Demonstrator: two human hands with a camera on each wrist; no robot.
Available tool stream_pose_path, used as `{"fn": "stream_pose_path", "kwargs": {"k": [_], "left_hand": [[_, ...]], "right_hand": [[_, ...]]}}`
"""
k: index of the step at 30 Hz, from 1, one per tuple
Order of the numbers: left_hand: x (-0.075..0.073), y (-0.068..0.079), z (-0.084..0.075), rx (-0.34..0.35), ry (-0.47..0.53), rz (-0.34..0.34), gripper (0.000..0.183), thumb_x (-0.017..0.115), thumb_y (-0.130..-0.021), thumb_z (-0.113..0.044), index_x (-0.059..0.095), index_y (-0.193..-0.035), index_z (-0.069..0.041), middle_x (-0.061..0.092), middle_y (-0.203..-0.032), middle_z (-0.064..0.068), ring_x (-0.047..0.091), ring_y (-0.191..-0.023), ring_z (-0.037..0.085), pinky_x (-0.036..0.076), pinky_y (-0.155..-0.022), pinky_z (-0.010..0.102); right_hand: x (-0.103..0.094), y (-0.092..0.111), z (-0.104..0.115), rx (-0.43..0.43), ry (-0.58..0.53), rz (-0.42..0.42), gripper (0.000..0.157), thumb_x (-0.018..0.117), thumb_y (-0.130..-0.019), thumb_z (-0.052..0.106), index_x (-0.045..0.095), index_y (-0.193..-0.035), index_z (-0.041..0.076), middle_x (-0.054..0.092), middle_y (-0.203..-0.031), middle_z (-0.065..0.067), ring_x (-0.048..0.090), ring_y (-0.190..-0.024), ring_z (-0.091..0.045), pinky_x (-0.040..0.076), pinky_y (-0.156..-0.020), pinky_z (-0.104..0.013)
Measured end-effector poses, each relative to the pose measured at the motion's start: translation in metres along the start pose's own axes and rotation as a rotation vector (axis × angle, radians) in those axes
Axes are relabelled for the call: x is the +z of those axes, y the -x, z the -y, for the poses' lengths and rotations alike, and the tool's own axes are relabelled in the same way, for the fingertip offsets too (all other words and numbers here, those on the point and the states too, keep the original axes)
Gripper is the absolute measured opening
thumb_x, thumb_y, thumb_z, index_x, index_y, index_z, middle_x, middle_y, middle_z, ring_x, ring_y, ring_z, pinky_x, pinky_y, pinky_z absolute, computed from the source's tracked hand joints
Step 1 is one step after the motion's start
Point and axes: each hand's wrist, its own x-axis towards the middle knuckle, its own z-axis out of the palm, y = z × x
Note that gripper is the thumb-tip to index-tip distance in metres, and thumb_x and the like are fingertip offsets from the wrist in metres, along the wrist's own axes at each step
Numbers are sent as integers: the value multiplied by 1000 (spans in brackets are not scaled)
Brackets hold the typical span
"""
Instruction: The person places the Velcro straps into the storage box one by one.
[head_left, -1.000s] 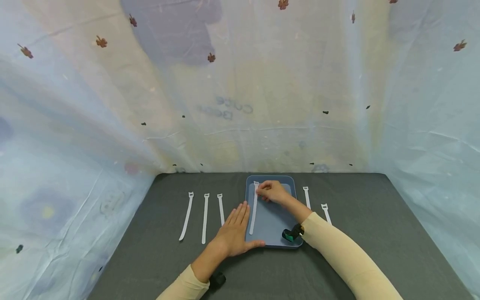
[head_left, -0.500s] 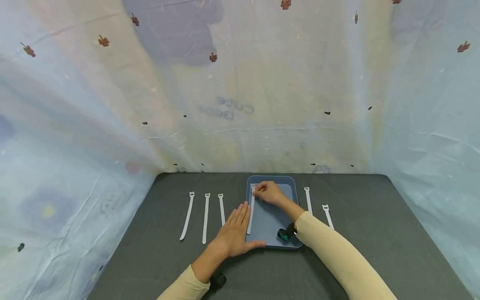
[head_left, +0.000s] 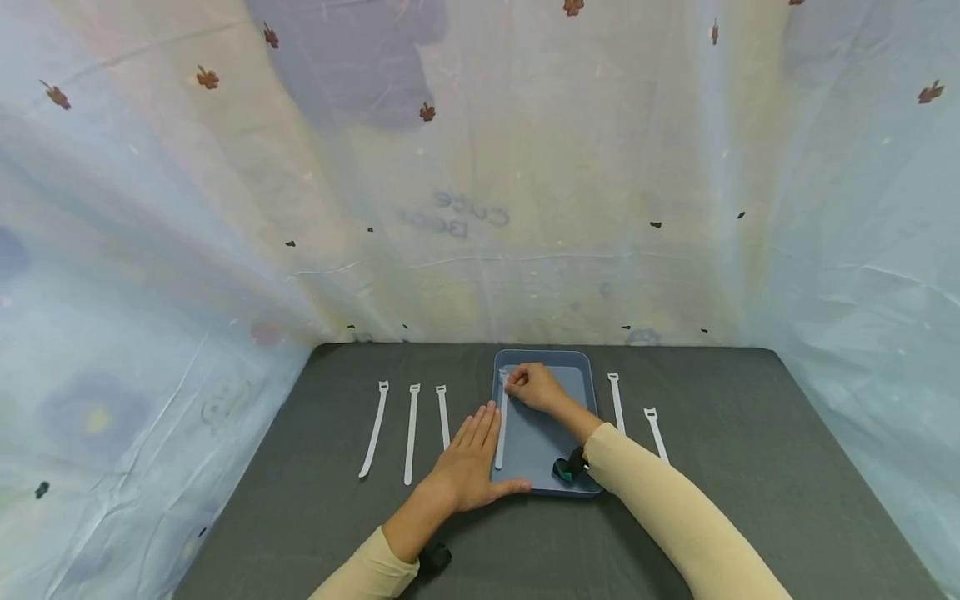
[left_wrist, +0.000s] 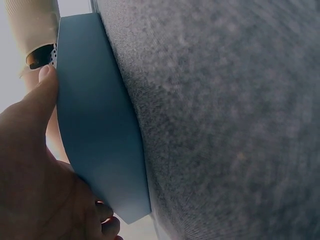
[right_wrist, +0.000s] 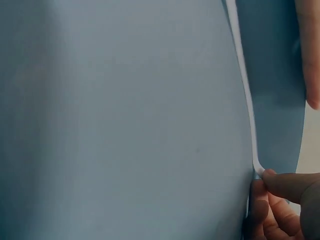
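A shallow blue-grey tray (head_left: pixel 543 450) stands on the dark table. Along its left inner side lies a white cable tie (head_left: pixel 500 437), a flat strap with a slotted head. My right hand (head_left: pixel 536 387) pinches this tie between thumb and fingers just below the head; in the right wrist view the white strap (right_wrist: pixel 246 85) bends up slightly into the pinch, beside the tray wall (right_wrist: pixel 275 100). My left hand (head_left: pixel 468 471) lies against the tray's near left corner, fingers straight along the left rim. Its thumb (left_wrist: pixel 42 95) rests at the near rim in the left wrist view.
Left of the tray lie three more white cable ties (head_left: pixel 410 433), roughly parallel, the closest partly behind my left hand. Two others (head_left: pixel 617 402) lie right of it, partly covered by my right sleeve (head_left: pixel 660 492). A patterned curtain (head_left: pixel 480 167) hangs behind the table.
My right hand has moved slightly left with the cable tie, bringing it from a little inside the tray up to the left wall. The left hand has stayed in place.
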Motion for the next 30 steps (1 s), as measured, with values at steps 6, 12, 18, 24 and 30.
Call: {"fn": "stream_pose_path", "kwargs": {"k": [6,12,18,24,30], "left_hand": [[1,1,1,3,6,-5,124,49,-93,-88,11,-171,1,7,-180,19,9,-167,33,17,-134,50],[3,0,2,8,21,-10,124,48,-94,-88,12,-171,1,7,-180,20,9,-166,34,16,-134,51],[0,0,-1,-1,8,1,123,50,-94,-87,10,-172,-1,5,-180,17,9,-167,33,14,-135,48],[1,1,-1,-5,26,11,123,52,-94,-86,9,-172,0,4,-180,18,6,-167,33,13,-135,49],[1,0,-1,-4,26,9,124,49,-94,-87,10,-171,1,5,-180,19,6,-167,34,12,-135,49]], "right_hand": [[3,-1,-3,5,27,-24,11,78,-100,13,74,-95,4,70,-80,-4,60,-69,-14,49,-63,-29],[1,2,-1,7,5,-46,11,79,-98,9,72,-93,3,69,-77,-5,58,-66,-13,48,-62,-28],[-11,10,3,-5,-16,-16,7,77,-98,3,71,-95,1,69,-80,-7,57,-68,-12,47,-62,-26],[-26,19,5,-33,-22,59,6,74,-100,4,71,-99,0,69,-83,-8,59,-68,-14,49,-59,-27],[-44,32,13,-77,-6,104,5,73,-102,5,71,-102,1,71,-90,-10,62,-75,-16,52,-65,-31]]}}
